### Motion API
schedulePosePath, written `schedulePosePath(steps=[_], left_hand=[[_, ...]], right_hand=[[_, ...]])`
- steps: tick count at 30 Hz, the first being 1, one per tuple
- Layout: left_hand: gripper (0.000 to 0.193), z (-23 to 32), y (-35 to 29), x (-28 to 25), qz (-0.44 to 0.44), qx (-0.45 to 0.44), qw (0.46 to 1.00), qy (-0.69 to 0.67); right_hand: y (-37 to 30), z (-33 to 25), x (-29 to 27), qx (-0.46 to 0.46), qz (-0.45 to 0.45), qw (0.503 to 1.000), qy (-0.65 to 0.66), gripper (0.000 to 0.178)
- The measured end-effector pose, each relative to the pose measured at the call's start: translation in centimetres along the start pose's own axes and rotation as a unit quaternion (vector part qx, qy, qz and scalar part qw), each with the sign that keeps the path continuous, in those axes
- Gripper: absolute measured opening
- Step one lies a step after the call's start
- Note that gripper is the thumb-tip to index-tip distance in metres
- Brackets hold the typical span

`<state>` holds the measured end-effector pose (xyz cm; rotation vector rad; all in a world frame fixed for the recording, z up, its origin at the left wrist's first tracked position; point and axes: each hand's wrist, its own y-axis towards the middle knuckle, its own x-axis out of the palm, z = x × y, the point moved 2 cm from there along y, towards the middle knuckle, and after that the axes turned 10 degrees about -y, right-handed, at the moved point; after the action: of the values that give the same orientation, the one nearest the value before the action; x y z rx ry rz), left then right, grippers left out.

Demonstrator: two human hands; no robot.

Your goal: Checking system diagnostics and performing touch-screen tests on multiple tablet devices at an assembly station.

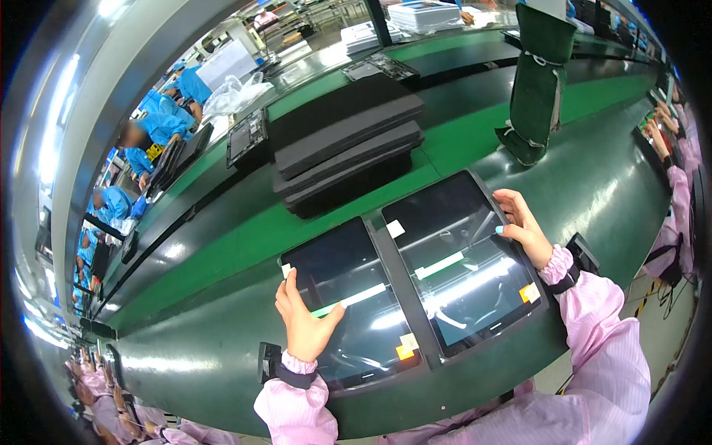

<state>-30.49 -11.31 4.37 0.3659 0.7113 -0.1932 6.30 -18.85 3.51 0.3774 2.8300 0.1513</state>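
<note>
Black-glass tablets, two, face up side by side at centre frame: left tablet (pixel 360 326), right tablet (pixel 445 256). Long axes near parallel, both tilted, upper ends leaning to frame left; narrow dark strip between.

Left hand (pixel 305 317) nearer the left tablet: sits at its left long edge, thumb over the glass. Right hand (pixel 526 233) nearer the right tablet: at its right long edge, upper half, tablet lying to frame left of it. Both grips spread, thumb apart from fingers; can't tell how firmly either bears on an edge.

Room: green table (pixel 193 326) runs on toward frame left and upper right. Dark foam stack (pixel 345 144) bounds upper centre, green-wrapped post (pixel 535 104) upper right. Table's near edge passes just below the left tablet.
</note>
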Motion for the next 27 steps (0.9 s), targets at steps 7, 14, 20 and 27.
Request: schedulePosePath(steps=[7,14,20,27], left_hand=[[0.077,-1.4,0.2,-0.5,0.017,0.005,0.999,-0.043],[0.057,-4.3,-0.5,-1.2,0.050,-0.073,0.948,-0.304],[0.051,-5.6,-0.6,-1.0,0.067,-0.038,0.954,-0.291],[0.052,-4.5,-0.7,-1.0,0.071,-0.059,0.947,-0.308]], right_hand=[[-0.1,0.5,-0.2,-0.004,-0.001,1.000,0.016,0.060],[-0.2,0.7,-0.1,-0.020,-0.006,0.999,-0.043,0.062],[0.0,0.9,-0.6,0.015,-0.001,0.999,0.030,0.054],[-0.1,0.7,-0.3,0.006,0.004,1.000,-0.009,0.051]])
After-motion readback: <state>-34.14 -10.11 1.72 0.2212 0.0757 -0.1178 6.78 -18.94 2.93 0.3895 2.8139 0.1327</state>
